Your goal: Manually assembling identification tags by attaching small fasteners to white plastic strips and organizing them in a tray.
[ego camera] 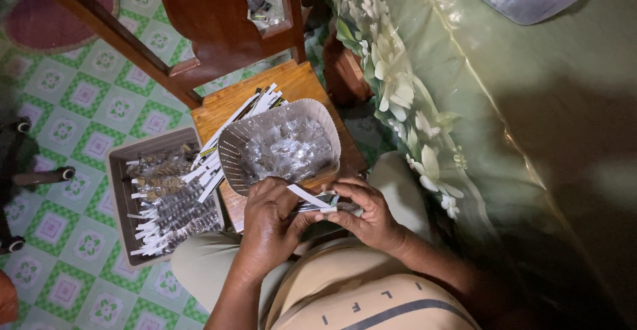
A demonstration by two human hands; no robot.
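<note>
White paper strip (306, 195), one, long and narrow, pinched between both hands just in front of the perforated basket (229, 154); slanted, upper end toward the left hand, lower end at the right fingertips, with what looks like a small clear packet below it, too dim to make out.

Counted: two hands, one basket, one tray, one wooden stool; strips and packets too many to count.

Left hand (269, 214) curled, knuckles up, thumb and fingers closed on the strip's upper part, just in front of the basket's near rim; right hand (367, 212) likewise bent, fingertips pressed together on the strip's lower end, thumb underneath, just right of the left hand and touching it at the tips; both forearms coming up from the lap below the basket.

Basket pale, oval, full of small clear plastic packets (286, 149); resting on the wooden stool (298, 84); loose bundle of white strips (249, 108) lying behind and left of the basket, partly under its rim.

Brown tray (119, 191) left of the basket, on the green patterned floor (79, 98), holding rows of dark filled packets topped with white strips (169, 214).

Green flowered cloth (464, 104) right of the basket.
</note>
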